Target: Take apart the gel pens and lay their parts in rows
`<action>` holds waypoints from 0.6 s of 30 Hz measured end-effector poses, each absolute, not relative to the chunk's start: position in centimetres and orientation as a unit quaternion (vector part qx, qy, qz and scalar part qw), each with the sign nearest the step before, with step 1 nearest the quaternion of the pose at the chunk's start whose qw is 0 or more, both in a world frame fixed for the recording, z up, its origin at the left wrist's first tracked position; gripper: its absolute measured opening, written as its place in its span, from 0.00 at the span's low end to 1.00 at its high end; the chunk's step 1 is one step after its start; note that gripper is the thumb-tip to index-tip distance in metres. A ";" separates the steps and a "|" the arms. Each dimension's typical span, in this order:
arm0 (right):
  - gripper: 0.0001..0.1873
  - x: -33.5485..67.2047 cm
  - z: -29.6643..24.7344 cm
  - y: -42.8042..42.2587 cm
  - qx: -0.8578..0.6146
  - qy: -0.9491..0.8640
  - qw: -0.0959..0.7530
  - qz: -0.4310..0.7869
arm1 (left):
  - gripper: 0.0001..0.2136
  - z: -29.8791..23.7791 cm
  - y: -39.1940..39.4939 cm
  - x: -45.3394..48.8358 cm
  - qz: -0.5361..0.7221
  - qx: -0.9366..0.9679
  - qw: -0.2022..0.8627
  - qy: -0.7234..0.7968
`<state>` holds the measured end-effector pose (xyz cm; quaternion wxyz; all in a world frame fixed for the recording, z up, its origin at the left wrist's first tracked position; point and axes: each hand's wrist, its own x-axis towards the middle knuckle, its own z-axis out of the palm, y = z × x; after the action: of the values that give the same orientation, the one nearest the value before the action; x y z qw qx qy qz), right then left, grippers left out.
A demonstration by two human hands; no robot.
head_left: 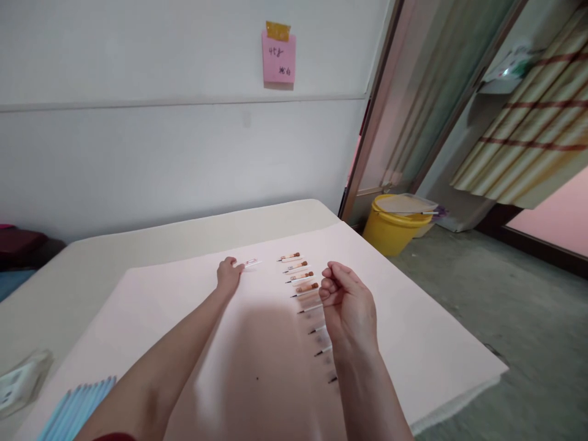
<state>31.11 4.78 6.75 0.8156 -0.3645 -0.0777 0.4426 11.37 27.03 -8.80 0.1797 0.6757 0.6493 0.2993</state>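
Note:
Far out on the pink sheet, my left hand (228, 274) is closed, with finger and thumb at a small clear-and-white piece with red marks (251, 263). Its exact kind is too small to tell. My right hand (349, 303) is raised over the right part of the sheet, its fingers curled and thumb pressed to them; anything inside is hidden. Beside it runs a column of slim white pens (303, 277) with dark tips pointing left. The farther ones carry brown-and-orange figures. My right hand and forearm cover part of the nearer ones.
A pink sheet (220, 380) covers much of the white table (151, 242). Light-blue sticks (80, 407) lie in a bundle at lower left, near a white device (21, 383). A yellow bucket (390, 229) stands on the floor. A pink note (278, 58) is taped to the wall.

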 end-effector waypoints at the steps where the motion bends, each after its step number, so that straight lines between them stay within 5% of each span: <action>1: 0.06 31.1 6.8 4.7 -0.363 -0.078 0.816 0.442 | 0.13 -8.6 26.6 11.1 0.290 0.689 0.165 0.643; 8: 0.06 30.9 7.1 4.3 -0.352 -0.090 0.817 0.447 | 0.07 -8.2 24.7 10.4 0.195 0.774 0.112 0.592; 18: 0.06 30.6 7.3 4.4 -0.358 -0.081 0.810 0.457 | 0.13 -8.6 25.3 12.0 0.131 0.810 0.015 0.572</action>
<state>30.64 4.38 7.27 0.8102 -0.3577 -0.0809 0.4572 12.01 25.28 -8.56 0.0150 0.8098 0.5718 0.1305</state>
